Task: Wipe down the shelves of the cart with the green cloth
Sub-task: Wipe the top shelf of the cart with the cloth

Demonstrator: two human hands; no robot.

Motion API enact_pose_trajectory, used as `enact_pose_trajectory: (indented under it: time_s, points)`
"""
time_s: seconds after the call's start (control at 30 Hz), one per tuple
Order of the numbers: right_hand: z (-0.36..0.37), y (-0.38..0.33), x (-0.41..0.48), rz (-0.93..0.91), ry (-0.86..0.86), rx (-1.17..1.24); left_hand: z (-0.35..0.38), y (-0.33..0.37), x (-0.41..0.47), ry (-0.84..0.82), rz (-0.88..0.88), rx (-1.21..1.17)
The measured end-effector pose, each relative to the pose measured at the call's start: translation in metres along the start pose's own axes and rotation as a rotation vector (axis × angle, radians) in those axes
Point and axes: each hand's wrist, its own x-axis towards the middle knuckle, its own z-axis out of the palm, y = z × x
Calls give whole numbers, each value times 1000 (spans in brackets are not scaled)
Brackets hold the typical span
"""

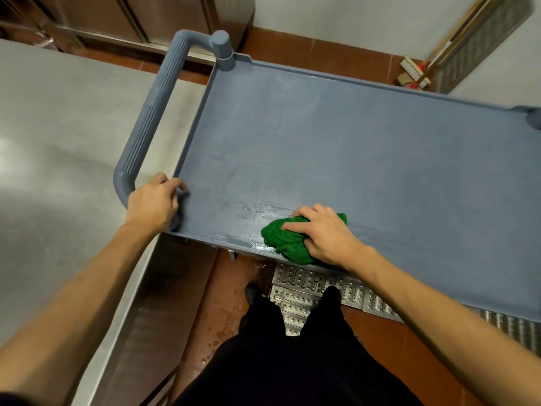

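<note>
Head view, single frame. The cart [439, 200] fills the centre and right of the frame, and I see its grey-blue top shelf [322, 136] from above, with the ribbed handle [149, 118] running down the shelf's left end. The green cloth [287, 241] lies bunched on the shelf at lower centre, right against the rim nearest the person. The right hand [325, 232] sits on top of it, fingers [304, 213] bent over the wad and clamped on it, thumb toward frame left. Wet streaks [248, 212] glisten on the shelf just left of the cloth and along the near rim. The left hand [152, 200] is at the shelf's lower-left corner, fingers curled around the corner of the cart where the handle meets it. A steel surface [58, 142] takes up the left of the frame, beside the handle. Below the cart I note red floor tiles [222, 306] with damp spots, a perforated metal grate [307, 285], and the person's dark trousers and shoes. A brush [412, 74] leans at the wall in the upper right.
</note>
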Motion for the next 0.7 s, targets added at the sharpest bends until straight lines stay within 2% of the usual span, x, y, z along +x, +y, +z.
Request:
enact_pose_trajectory:
  time_s: [0.1, 0.2, 0.33, 0.57, 0.7]
  points:
    - [2, 16, -21, 65, 32, 28, -1, 9, -2, -29, -18, 86]
    - [3, 26, -36, 110, 60, 47, 1, 37, -14, 15, 44, 139]
    - [1, 42, -55, 142, 72, 99, 12, 112, -48, 50, 167, -12]
    - [-8, 75, -99, 210, 94, 283, 28, 214, -81, -100, 227, -317]
    - [-7, 90, -125, 227, 119, 337, 29, 263, -80, -177, 288, -416]
